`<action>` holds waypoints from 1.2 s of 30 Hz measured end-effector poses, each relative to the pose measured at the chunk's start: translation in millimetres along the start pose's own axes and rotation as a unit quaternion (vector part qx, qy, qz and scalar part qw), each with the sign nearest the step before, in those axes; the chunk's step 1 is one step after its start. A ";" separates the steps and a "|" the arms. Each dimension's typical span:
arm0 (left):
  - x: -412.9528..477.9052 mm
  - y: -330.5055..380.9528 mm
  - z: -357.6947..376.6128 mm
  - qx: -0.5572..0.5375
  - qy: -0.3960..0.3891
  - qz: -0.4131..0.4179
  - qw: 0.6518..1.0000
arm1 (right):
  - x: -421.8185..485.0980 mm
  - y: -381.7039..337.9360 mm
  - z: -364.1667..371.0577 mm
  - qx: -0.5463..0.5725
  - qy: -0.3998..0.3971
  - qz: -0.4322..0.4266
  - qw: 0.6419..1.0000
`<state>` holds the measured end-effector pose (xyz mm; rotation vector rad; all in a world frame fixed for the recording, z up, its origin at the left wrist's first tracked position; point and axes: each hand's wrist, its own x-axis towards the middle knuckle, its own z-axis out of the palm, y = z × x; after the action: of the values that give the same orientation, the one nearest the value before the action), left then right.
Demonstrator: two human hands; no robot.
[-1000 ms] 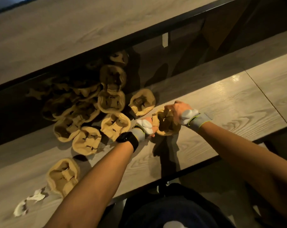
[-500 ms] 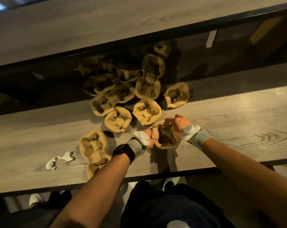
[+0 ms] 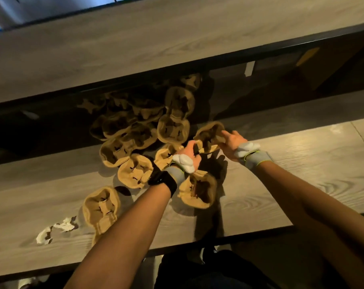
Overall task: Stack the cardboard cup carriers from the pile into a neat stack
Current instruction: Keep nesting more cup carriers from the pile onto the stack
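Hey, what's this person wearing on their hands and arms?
Forearms are bare, no sleeves. The left hand and right hand each carry a white padded piece on the back and a grey wristband edged in yellow-green. A black watch sits on the left wrist.

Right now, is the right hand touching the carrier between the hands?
Touching. The head view shows the right hand gripping the carrier by its right rim; the left hand grips its left rim.
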<state>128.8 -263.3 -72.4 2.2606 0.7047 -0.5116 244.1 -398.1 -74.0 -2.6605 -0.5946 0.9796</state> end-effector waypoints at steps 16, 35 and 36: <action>41.7 11.7 8.8 -0.084 0.003 -0.057 0.995 | 14.4 -5.6 -5.5 0.147 0.040 0.034 0.988; -52.6 -52.0 -6.1 -0.165 -0.032 0.051 0.984 | -85.2 -7.8 40.1 0.244 -0.088 -0.002 0.966; -58.5 -58.9 -3.4 -0.165 -0.037 0.052 0.984 | -92.6 -8.5 45.9 0.238 -0.088 0.004 0.967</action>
<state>47.9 -244.9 -68.5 1.9464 0.5821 -0.3941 147.2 -428.6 -53.0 -2.1695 -0.3271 1.1958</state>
